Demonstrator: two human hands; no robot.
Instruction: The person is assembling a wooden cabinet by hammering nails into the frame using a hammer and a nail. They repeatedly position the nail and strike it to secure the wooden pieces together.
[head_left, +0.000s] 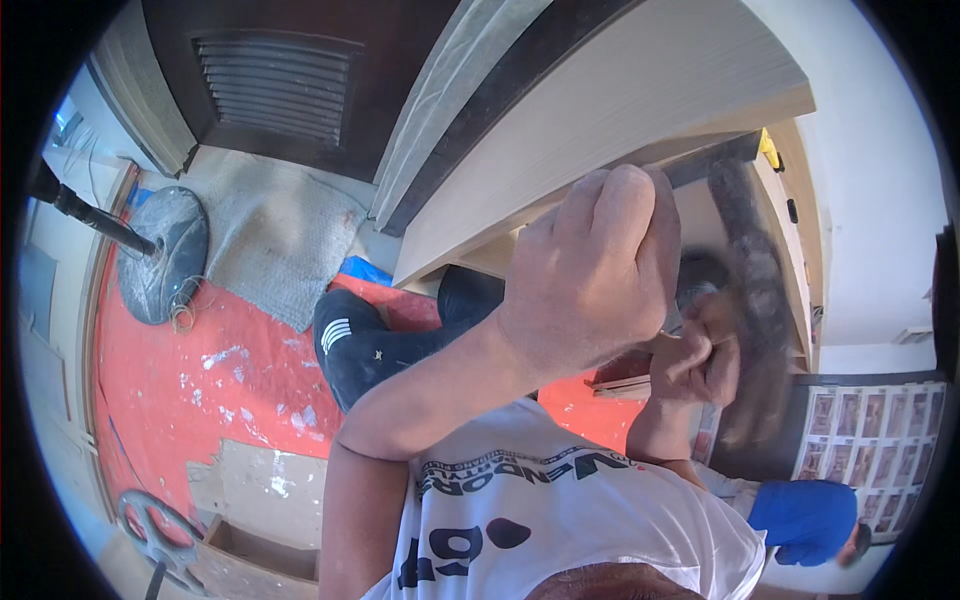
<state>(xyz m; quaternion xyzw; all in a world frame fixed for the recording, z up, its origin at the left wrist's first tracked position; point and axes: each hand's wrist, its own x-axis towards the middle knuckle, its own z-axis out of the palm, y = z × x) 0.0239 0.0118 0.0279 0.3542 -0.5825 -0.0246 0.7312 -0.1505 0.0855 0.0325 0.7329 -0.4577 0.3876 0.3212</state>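
My left hand (pixel 600 265) is raised in front of a pale wooden cabinet panel (pixel 620 110), its fingers curled tight. Whatever those fingers grip is hidden behind the knuckles. Just below and to the right, my right hand (pixel 700 355) is closed too, thumb and fingers pinched together, partly smeared by motion. What it holds, if anything, is too small to make out. Beside the right hand runs a dark, dusty, blurred strip (pixel 755 270) along the open cabinet. A dark rounded shape (pixel 705 270) shows between the hands, its kind unclear.
A pole stands on a dusty round base (pixel 165 275) at the left, beside a crumpled sheet (pixel 285 225) on the red floor covering (pixel 240 370). A louvred dark door (pixel 280 90) is ahead. At lower left lies an open wooden box (pixel 265 550). A person in blue (pixel 805 515) is at right.
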